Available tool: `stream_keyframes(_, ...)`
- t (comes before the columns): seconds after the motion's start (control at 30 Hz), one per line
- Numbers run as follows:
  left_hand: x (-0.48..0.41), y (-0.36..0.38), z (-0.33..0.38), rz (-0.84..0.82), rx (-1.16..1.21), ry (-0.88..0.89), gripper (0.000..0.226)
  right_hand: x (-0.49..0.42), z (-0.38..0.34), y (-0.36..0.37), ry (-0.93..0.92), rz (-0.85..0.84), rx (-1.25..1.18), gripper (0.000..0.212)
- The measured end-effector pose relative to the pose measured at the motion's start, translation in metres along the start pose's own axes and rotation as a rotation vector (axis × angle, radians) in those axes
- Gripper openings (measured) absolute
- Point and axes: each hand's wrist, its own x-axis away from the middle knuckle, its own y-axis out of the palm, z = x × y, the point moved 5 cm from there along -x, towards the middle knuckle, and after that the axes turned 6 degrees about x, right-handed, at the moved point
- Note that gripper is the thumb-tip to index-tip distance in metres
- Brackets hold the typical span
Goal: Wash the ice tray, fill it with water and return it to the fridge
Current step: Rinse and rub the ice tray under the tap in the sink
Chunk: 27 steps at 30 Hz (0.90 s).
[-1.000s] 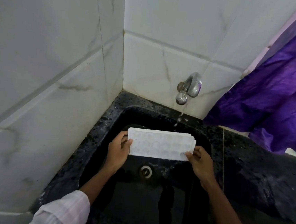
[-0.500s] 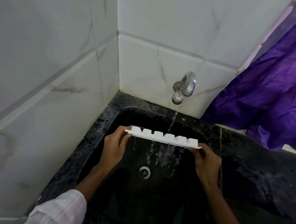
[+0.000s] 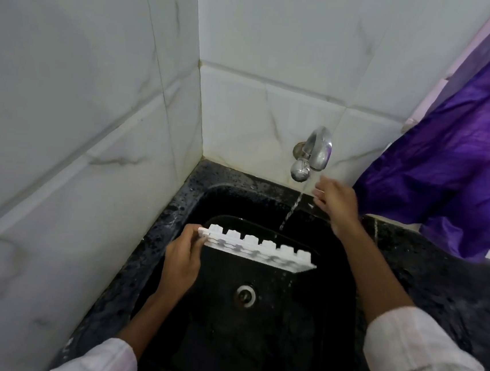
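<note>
White marbled tiles (image 3: 103,88) and a purple curtain (image 3: 461,164) frame a black sink (image 3: 330,283) set in a speckled counter (image 3: 426,274), where a thin stream falls from the chrome tap (image 3: 312,153). Half a second ago both hands gripped the ice tray (image 3: 257,250) — now only the left hand (image 3: 183,258) pinches its near-left end, holding it over the basin with cup bottoms up and the stream falling just behind it. The right hand (image 3: 335,201) has let go and reaches, fingers loosely spread and empty, just beside the tap — likely to adjust or shut off the flow. Rinsing looks near done; filling and the fridge remain.
</note>
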Motion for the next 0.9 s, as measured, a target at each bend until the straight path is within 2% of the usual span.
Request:
stream_keyframes(0.13,0.005,-0.003,-0.001,0.054,0.038,-0.055,0.017,-0.03,-0.012,0.043,0.123,-0.093,-0.049,0.029)
stream_keyframes(0.3,0.003,-0.01,0.002,0.094,0.054,-0.098,0.012,-0.041,-0.008,0.058,0.23,-0.066,-0.376,0.015)
stream_keyframes(0.47,0.0,-0.011,0.003,0.092,0.046,-0.1,0.008,-0.055,-0.003,0.058,0.336,-0.255,-0.546,0.018)
stream_keyframes(0.57,-0.002,-0.01,0.005,0.075,0.052,-0.099,0.009,-0.053,0.0,0.055,0.308,-0.299,-0.52,0.016)
stream_keyframes(0.63,-0.003,-0.009,0.009,0.064,0.05,-0.082,0.01,-0.041,0.006,0.049,0.255,-0.3,-0.455,0.023)
stream_keyframes(0.73,-0.008,-0.009,0.012,0.05,0.035,-0.055,0.009,0.002,0.024,0.02,0.132,-0.186,-0.246,0.032)
stream_keyframes(0.83,-0.008,-0.008,0.009,0.041,0.046,-0.078,0.009,0.062,0.047,-0.01,0.037,-0.147,-0.187,0.05)
stream_keyframes(0.9,-0.007,-0.003,0.006,0.028,0.063,-0.117,0.011,0.093,0.063,-0.021,-0.049,-0.127,-0.113,0.039)
